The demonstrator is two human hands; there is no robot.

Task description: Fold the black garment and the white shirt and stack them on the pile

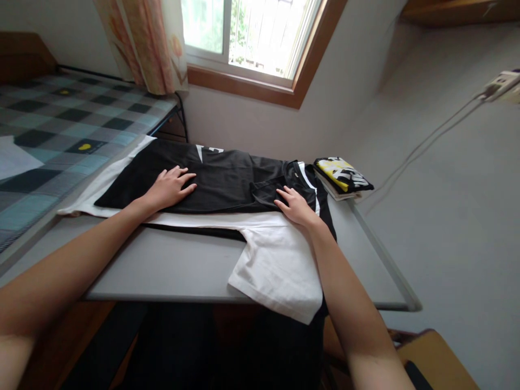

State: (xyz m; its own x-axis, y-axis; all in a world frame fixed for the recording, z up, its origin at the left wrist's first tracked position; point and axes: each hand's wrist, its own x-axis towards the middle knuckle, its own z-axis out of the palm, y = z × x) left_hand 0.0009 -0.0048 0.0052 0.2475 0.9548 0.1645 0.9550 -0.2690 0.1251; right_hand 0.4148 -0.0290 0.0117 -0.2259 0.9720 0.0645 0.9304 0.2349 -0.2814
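Observation:
A black T-shirt with a white print near its far edge lies lengthwise on the grey table. Beneath it is a white T-shirt, whose sleeve spreads toward me and hangs over the table's front edge. My left hand rests flat on the black cloth toward the hem, fingers spread. Near the collar, my right hand lies on the folded-in black sleeve with its fingers stretched out. Neither hand grips the cloth.
A small stack of folded clothes sits at the table's right rear. On the left stands a bed with a checkered mattress and a white paper. Cords hang from a wall socket, and a wooden chair stands low right.

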